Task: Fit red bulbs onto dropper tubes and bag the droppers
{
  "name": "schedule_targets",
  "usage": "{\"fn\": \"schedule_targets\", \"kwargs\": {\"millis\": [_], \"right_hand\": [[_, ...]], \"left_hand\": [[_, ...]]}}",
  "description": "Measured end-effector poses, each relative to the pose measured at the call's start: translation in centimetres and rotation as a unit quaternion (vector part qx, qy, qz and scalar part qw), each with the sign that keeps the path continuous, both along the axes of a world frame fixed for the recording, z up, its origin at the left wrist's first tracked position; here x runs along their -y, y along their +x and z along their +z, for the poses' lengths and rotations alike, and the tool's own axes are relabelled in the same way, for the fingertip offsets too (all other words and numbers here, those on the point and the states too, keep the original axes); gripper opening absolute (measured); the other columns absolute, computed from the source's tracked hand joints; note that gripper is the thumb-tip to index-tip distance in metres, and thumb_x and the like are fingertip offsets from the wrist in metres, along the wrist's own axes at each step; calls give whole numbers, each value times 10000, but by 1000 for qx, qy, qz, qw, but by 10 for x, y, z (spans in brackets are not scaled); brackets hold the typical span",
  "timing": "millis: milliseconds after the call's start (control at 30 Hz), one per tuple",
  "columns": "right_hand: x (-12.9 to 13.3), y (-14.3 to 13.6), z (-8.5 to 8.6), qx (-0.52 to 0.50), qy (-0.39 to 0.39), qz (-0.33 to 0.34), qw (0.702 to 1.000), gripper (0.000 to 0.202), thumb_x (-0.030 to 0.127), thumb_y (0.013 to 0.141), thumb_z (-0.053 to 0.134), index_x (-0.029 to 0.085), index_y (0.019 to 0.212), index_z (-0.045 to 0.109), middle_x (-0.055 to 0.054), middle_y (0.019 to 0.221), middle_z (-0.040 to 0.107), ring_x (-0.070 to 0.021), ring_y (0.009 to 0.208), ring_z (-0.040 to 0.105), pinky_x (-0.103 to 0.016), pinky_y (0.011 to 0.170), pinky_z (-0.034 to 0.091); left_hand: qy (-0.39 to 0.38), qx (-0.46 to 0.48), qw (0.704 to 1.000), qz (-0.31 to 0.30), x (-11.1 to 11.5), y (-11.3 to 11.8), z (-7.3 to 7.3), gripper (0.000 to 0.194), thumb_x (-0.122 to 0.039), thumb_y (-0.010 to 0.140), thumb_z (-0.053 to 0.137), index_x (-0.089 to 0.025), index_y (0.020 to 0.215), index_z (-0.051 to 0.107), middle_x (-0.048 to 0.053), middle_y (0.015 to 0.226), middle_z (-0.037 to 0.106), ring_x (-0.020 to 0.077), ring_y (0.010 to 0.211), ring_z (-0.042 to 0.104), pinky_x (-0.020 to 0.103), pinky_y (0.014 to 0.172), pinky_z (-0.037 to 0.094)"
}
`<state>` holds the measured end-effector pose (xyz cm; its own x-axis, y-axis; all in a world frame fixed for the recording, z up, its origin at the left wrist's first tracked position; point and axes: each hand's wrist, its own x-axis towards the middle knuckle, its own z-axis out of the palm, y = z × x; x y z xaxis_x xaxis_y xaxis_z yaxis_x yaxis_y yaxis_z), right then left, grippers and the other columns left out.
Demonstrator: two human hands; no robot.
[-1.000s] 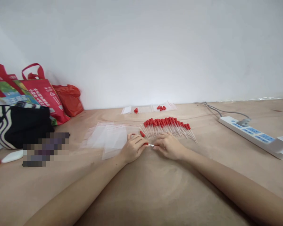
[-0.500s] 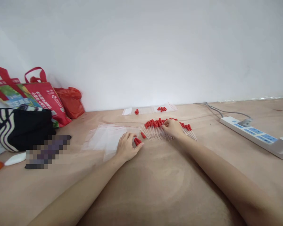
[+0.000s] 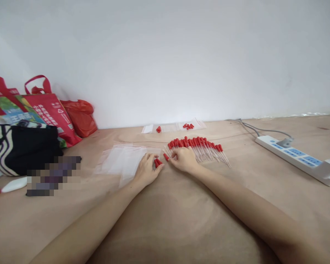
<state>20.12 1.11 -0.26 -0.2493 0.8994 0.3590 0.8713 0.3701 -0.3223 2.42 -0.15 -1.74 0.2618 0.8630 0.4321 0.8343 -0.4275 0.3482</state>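
Note:
My left hand (image 3: 147, 168) rests on the wooden table with its fingers curled round a few red rubber dropper bulbs (image 3: 157, 162), which show between thumb and forefinger. Whether glass tubes are joined to these is hidden. My right hand (image 3: 183, 158) pinches thumb and fingers together at the end of another red dropper bulb (image 3: 165, 157), just right of my left hand. Beyond it, a fanned row of droppers (image 3: 199, 143) lies with red bulbs to the back and clear tubes toward me. Clear zip bags (image 3: 115, 161) lie flat beside my left hand.
At the wall lie more clear bags (image 3: 175, 127) with red bulbs in or on them. A power strip (image 3: 297, 154) with its cord is on the right. Red shopping bags (image 3: 48, 110), a black striped bag (image 3: 30, 146) and a blurred dark object (image 3: 55, 176) are on the left.
My right hand has moved left from the middle of the dropper row to the lone red bulb beside my left hand. My left hand has hardly moved.

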Motion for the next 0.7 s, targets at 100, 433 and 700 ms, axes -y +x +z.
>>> {"fn": "schedule_targets", "kwargs": {"millis": [100, 433, 700], "right_hand": [[2, -8, -2, 34, -14, -32, 999, 241, 379, 751, 480, 187, 739, 624, -59, 753, 657, -196, 795, 562, -331, 742, 256], [18, -11, 4, 99, -75, -63, 990, 249, 289, 752, 433, 147, 745, 637, -110, 781, 659, -219, 767, 585, -369, 757, 275], [43, 31, 18, 75, -173, -23, 982, 157, 320, 695, 528, 191, 635, 594, -42, 723, 647, -194, 725, 570, -327, 701, 309]], "left_hand": [[-1, -6, 1000, 1, 0, 1, 0, 281, -281, 721, 581, -142, 958, 518, 68, 934, 514, 199, 877, 517, 328, 805, 417], [60, -145, 987, -33, -2, 18, 5, 214, -292, 791, 511, -255, 986, 591, 53, 1003, 559, 244, 958, 476, 402, 787, 332], [66, -106, 992, -3, -3, 17, 2, 251, -310, 761, 545, -208, 990, 550, 56, 973, 571, 229, 940, 485, 381, 822, 310]]}}
